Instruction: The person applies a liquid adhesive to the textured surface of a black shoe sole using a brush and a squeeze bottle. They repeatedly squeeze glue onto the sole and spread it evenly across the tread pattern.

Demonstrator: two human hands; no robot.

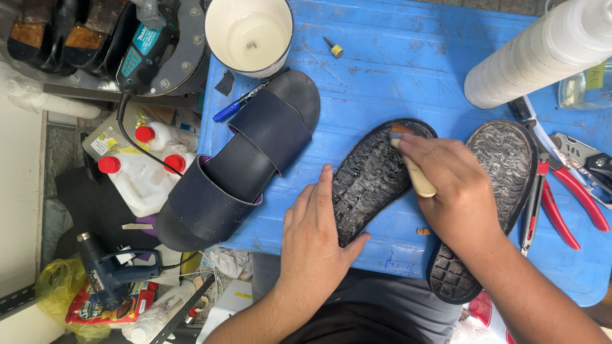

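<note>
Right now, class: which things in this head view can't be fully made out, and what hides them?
Head view only:
- Brush: handle mostly hidden by the right hand.
- Right-side sole: middle hidden by that hand and forearm.
- White roll: cut off by the top-right edge.
- Left hand hides the table beneath; it presses the left-side sole.

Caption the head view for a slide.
Left hand steadies a black sole on the blue table while the right hand brushes it.
</note>
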